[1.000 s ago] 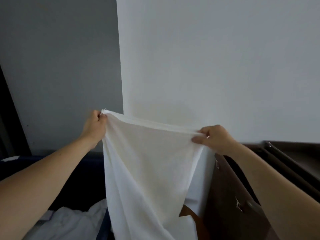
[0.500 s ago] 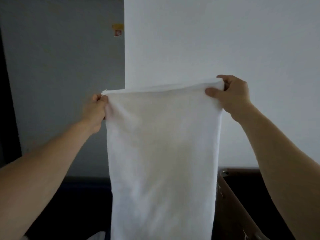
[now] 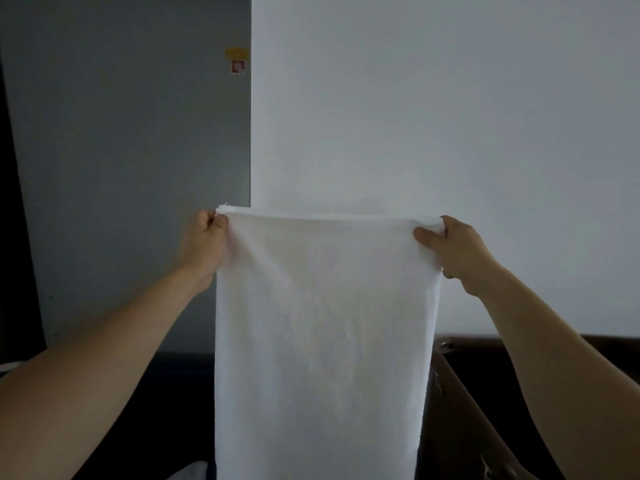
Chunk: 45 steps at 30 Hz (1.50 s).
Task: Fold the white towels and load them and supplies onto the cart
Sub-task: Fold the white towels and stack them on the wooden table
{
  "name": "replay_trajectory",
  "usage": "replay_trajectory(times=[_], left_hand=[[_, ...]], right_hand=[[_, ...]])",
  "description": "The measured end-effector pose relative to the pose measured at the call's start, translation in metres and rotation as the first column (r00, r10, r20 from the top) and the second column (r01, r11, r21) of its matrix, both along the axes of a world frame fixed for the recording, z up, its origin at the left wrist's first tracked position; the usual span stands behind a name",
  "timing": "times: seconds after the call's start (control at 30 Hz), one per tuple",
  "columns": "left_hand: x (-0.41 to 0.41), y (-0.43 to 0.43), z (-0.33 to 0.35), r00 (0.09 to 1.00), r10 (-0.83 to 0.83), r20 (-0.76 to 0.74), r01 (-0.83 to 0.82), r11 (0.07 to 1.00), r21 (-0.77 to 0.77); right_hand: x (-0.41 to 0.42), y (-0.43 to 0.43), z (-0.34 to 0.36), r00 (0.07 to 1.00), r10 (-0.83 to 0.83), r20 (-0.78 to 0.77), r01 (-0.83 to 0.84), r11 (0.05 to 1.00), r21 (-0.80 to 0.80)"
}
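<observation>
White towel (image 3: 322,323) held up flat by both top corners, in front of the white wall (image 3: 433,116).

Hangs as a long, soft rectangle with a faintly nubbly weave, top hem stretched nearly straight, covering the wall's lower middle and running out of the bottom of view. Gripped at the top left corner by the left hand (image 3: 204,247), fingers curled into a fist and thumb pinching the hem, just past the wall's left edge. Pinched at the top right corner by the right hand (image 3: 453,251), thumb flat on the front, other fingers folded behind the cloth. Left of the wall's edge, a recessed matte grey wall (image 3: 121,150) with a small yellow-and-red sticker (image 3: 237,62) high up. Below the wall's base at right, a dark brown bin (image 3: 467,410), smooth-sided, with small metal fittings.
</observation>
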State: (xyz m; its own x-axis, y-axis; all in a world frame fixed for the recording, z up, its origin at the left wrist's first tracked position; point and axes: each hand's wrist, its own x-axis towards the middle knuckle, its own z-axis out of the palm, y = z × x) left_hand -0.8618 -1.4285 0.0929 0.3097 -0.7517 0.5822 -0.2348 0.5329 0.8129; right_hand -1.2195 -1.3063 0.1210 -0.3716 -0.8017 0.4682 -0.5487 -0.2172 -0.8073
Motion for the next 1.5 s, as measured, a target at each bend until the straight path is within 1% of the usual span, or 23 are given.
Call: replay_trajectory(times=[0.1,0.17,0.2,0.27,0.37,0.47,0.5,0.6,0.67,0.73,0.83,0.87,0.93,1.0,1.1,1.2,1.27,1.37,1.5], left_hand=[[-0.001,0.001,-0.007,1.000,0.007,-0.030,-0.006,1.000,0.028],[-0.003,0.004,-0.009,0.998,0.060,-0.019,-0.059,0.998,0.016],[-0.004,0.006,-0.010,0.996,0.088,-0.004,-0.088,0.996,-0.005],[-0.006,0.011,-0.013,0.990,0.141,0.030,-0.140,0.990,-0.036],[-0.008,0.011,-0.021,0.982,0.179,0.054,-0.178,0.983,-0.033],[-0.009,0.011,-0.027,0.987,0.149,0.068,-0.144,0.987,-0.075],[-0.009,0.009,-0.030,0.987,0.146,0.073,-0.141,0.987,-0.073],[-0.006,0.002,-0.049,0.985,0.108,0.134,-0.110,0.994,0.013],[-0.006,-0.005,-0.063,0.988,0.074,0.139,-0.082,0.995,0.056],[-0.007,-0.013,-0.074,0.988,0.061,0.139,-0.077,0.991,0.112],[-0.009,-0.027,-0.081,0.981,0.031,0.190,-0.069,0.977,0.200],[-0.012,-0.032,-0.081,0.978,0.025,0.208,-0.073,0.971,0.229],[-0.020,-0.043,-0.071,0.975,0.033,0.219,-0.091,0.962,0.259],[-0.030,-0.054,-0.049,0.973,0.092,0.211,-0.140,0.964,0.227],[-0.042,-0.066,-0.003,0.971,0.176,0.163,-0.197,0.973,0.122],[-0.047,-0.069,0.035,0.976,0.188,0.110,-0.193,0.980,0.040],[-0.045,-0.065,0.053,0.978,0.187,0.092,-0.189,0.982,0.011],[-0.037,-0.054,0.058,0.978,0.192,0.080,-0.193,0.981,0.000],[-0.022,-0.029,0.040,0.991,0.126,0.037,-0.127,0.992,0.024]], right_hand=[[0.001,0.004,-0.003,0.982,0.096,0.160,-0.101,0.995,0.023],[0.006,0.005,-0.007,0.953,0.153,0.263,-0.147,0.988,-0.044],[0.007,0.004,-0.009,0.949,0.150,0.278,-0.128,0.987,-0.095],[0.010,0.003,-0.013,0.969,0.088,0.230,-0.048,0.983,-0.175],[0.010,0.000,-0.020,0.990,0.033,0.135,-0.004,0.978,-0.209],[0.007,0.000,-0.026,0.989,0.018,0.145,0.026,0.956,-0.292],[0.005,-0.001,-0.030,0.990,0.007,0.144,0.033,0.961,-0.274],[0.001,-0.004,-0.047,0.994,-0.020,0.106,0.037,0.985,-0.167],[-0.003,-0.008,-0.057,0.994,-0.034,0.102,0.049,0.987,-0.154],[-0.005,-0.014,-0.066,0.992,-0.045,0.115,0.059,0.991,-0.119],[-0.007,-0.028,-0.078,0.989,-0.037,0.141,0.041,0.999,-0.023],[-0.008,-0.033,-0.079,0.986,-0.028,0.164,0.030,0.999,-0.011],[-0.009,-0.044,-0.076,0.974,-0.002,0.226,0.012,0.999,-0.044],[-0.010,-0.055,-0.061,0.966,0.018,0.257,0.012,0.993,-0.117],[-0.013,-0.063,-0.028,0.971,0.041,0.237,0.015,0.973,-0.232],[-0.018,-0.062,0.002,0.975,0.056,0.216,0.017,0.948,-0.318],[-0.021,-0.059,0.015,0.974,0.079,0.213,0.000,0.939,-0.345],[-0.022,-0.051,0.020,0.971,0.118,0.210,-0.037,0.935,-0.354],[-0.017,-0.030,0.009,0.967,0.154,0.204,-0.076,0.935,-0.347]])
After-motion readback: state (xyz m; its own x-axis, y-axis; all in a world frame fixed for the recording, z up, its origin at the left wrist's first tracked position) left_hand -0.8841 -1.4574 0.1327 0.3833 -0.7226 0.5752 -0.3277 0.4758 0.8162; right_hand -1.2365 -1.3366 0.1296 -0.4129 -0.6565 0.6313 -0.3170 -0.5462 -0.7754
